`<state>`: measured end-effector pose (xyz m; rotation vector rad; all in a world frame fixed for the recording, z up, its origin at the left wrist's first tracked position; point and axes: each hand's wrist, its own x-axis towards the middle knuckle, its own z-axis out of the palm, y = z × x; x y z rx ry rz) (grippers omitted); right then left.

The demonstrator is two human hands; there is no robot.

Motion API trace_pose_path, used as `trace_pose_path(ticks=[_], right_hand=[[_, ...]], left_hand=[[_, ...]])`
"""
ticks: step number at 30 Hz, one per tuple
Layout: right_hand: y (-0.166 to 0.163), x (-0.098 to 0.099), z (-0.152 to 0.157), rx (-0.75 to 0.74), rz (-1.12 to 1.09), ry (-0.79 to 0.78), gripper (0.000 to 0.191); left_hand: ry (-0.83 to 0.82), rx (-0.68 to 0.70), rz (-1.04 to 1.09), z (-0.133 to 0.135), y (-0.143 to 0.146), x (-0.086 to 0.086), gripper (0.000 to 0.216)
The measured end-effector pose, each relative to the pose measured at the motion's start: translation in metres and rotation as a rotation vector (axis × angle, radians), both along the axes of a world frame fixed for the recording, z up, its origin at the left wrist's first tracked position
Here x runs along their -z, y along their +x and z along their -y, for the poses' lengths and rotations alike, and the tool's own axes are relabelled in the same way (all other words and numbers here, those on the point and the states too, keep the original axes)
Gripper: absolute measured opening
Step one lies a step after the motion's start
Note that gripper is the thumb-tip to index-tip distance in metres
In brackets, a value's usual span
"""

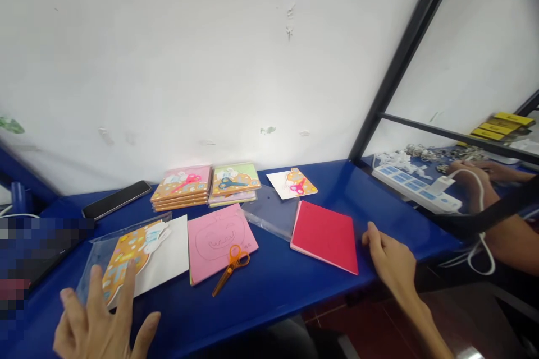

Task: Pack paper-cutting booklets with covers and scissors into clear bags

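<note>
My left hand lies with fingers spread over the lower edge of an orange printed card with a rabbit picture. That card sits partly in a clear plastic sleeve, beside a white sheet. At the right, my right hand rests loosely curled by the table edge; whether its fingers hold anything is hidden. Nearest to it is a stack of red paper. Between the hands lie pink paper with a pumpkin face drawn on it and orange scissors overlapping its corner.
Against the wall are stacked packs with pink scissors and blue scissors. Another card lies behind the red paper. A phone is at left, a power strip at right. Another person's arms show beyond the black frame.
</note>
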<state>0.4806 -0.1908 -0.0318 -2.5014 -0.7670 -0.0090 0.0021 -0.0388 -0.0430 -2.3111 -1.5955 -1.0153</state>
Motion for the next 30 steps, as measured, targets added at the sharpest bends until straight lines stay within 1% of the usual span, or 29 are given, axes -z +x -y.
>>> trace_pose_path(ticks=[5,8,12,18,22,27,30], right_hand=[[-0.003,0.000,-0.003,0.022,0.033,-0.004,0.057],[-0.003,-0.001,-0.004,0.031,0.053,-0.008,0.056],[-0.001,0.000,-0.003,0.009,0.072,-0.010,0.058],[0.000,0.000,0.000,-0.018,0.084,0.026,0.062],[-0.001,-0.003,-0.001,-0.026,0.063,0.051,0.058],[-0.001,-0.003,-0.002,-0.009,0.059,0.060,0.058],[-0.002,-0.002,-0.005,0.021,0.044,0.036,0.047]], left_hand=[[0.068,-0.001,-0.098,0.001,-0.001,0.005,0.076],[0.031,-0.042,-0.131,0.004,0.000,0.007,0.075],[-0.045,-0.103,-0.158,0.008,0.006,0.000,0.074],[-0.073,-0.126,-0.177,0.013,0.010,-0.011,0.076],[-0.112,-0.136,-0.173,0.015,0.010,-0.015,0.073],[-0.101,-0.147,-0.173,0.017,0.011,-0.017,0.073],[-0.091,-0.137,-0.179,0.016,0.010,-0.015,0.073]])
